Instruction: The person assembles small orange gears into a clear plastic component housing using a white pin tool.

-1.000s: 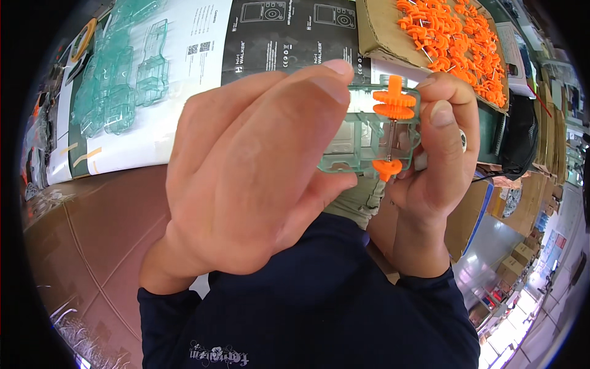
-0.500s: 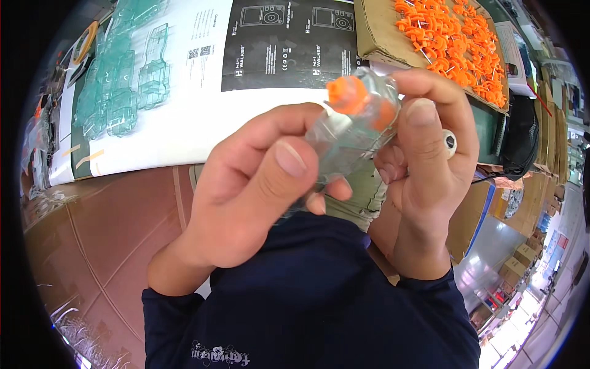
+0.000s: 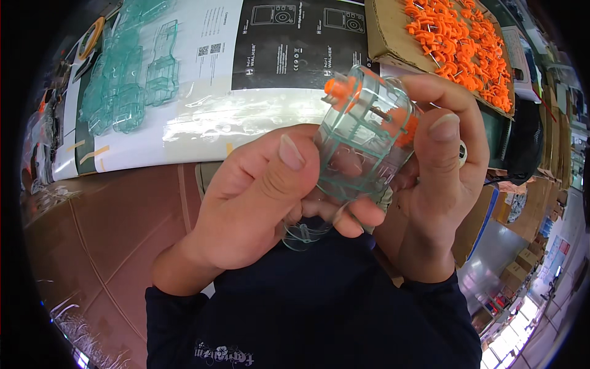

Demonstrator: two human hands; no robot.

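Note:
Held up between my two hands is a clear, green-tinted plastic housing (image 3: 359, 144) with ribbed walls, tilted. An orange plastic knob-like piece (image 3: 336, 90) sticks out at its upper left. Through the clear wall an orange toothed wheel (image 3: 402, 125) shows at the right, with a short metal shaft beside it. My left hand (image 3: 258, 197) is closed round the housing's left and lower side, thumb on its wall. My right hand (image 3: 448, 160) grips the right end between thumb and fingers and wears a ring. Some fingertips are hidden behind the housing.
Several more clear green housings (image 3: 126, 92) lie at the table's left on white and black printed sheets (image 3: 295, 49). A cardboard tray (image 3: 393, 46) of orange wheels with metal shafts (image 3: 458, 49) stands at the right. Beyond it hangs a black bag (image 3: 525, 141). A tape roll (image 3: 92, 38) lies far left.
The housing was smeared by motion and has turned so its ribbed side now faces up in clear view. Both hands have shifted slightly right and keep their hold.

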